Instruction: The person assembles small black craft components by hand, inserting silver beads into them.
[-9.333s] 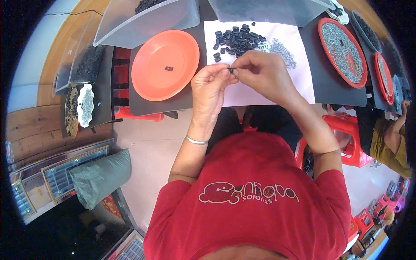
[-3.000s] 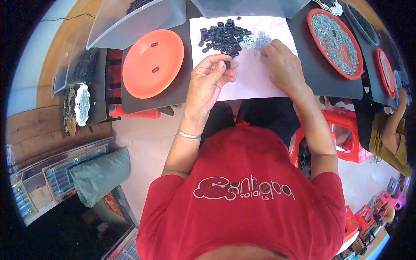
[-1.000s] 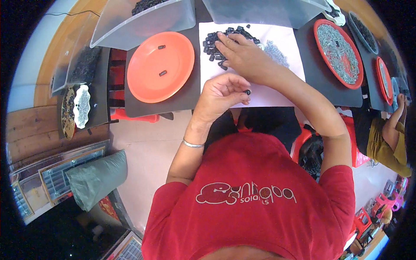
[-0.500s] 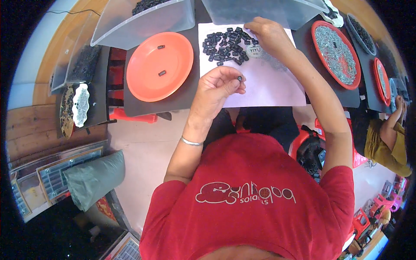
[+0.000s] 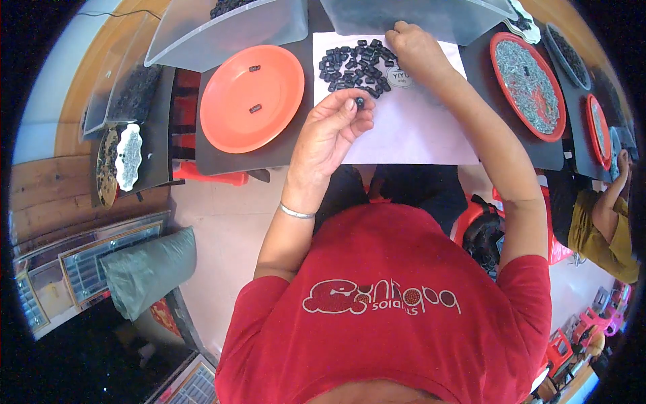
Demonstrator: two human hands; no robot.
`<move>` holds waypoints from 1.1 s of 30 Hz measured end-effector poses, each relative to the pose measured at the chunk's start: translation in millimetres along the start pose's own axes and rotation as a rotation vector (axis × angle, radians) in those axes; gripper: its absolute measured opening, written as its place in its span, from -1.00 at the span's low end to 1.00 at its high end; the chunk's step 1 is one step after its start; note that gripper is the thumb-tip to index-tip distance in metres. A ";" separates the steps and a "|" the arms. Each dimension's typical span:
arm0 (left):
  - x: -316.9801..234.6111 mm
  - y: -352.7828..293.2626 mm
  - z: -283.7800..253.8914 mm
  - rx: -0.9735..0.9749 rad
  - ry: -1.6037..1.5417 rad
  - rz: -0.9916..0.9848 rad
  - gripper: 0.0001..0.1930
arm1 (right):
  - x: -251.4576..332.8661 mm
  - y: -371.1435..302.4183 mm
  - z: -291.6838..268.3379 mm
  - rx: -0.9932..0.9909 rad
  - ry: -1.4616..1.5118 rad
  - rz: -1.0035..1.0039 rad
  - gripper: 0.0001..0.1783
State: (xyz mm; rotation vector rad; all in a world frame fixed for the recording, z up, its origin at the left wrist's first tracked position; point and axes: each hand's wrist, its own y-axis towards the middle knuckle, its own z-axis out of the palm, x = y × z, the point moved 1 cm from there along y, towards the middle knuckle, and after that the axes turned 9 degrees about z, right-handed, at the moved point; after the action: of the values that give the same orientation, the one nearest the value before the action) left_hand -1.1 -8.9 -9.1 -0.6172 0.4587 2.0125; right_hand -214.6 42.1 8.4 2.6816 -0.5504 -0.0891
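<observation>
My left hand (image 5: 334, 128) is closed, pinching a small black cylindrical part (image 5: 360, 103) between thumb and fingers, its round end showing. It is held just in front of a loose pile of similar black parts (image 5: 353, 64) on a white sheet (image 5: 417, 135). My right hand (image 5: 418, 55) reaches to the far edge of the sheet, beside the pile and close to a clear plastic bin (image 5: 410, 17). Its fingers are curled together, and whatever they hold is hidden. Two more black parts (image 5: 255, 108) lie apart on an orange-red plate (image 5: 229, 87) to the left.
At the right is a red plate (image 5: 494, 64) heaped with small shiny metal pieces, with another red plate beyond. A second clear bin (image 5: 222, 44) with black parts stands far left. A co-worker's arm (image 5: 609, 202) shows at the right edge.
My left hand has moved slightly left and farther up toward the pile, still pinching the black part. My right hand stays by the bin. The whole view has shifted a little.
</observation>
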 end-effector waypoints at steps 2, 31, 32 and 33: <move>-2.8 -1.6 3.0 -0.004 0.013 0.006 -0.81 | 1.9 -1.4 -1.1 -0.007 -0.024 -0.008 -0.82; 4.2 -0.9 -9.2 0.014 0.011 0.067 -0.84 | 37.3 -50.1 -59.9 0.442 1.292 0.415 -0.80; 4.5 -0.8 -9.5 0.013 0.012 0.065 -0.84 | 41.0 -53.8 -61.1 0.443 1.293 0.416 -0.80; 5.2 -0.1 -9.1 0.025 0.015 0.070 -0.87 | 43.6 -57.5 -61.4 0.436 1.336 0.392 -0.81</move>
State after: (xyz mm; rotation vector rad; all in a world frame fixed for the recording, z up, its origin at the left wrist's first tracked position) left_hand -1.1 -10.3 -19.6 -0.6092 0.5199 2.0660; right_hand -144.9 96.3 42.8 2.2053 -0.6059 1.9004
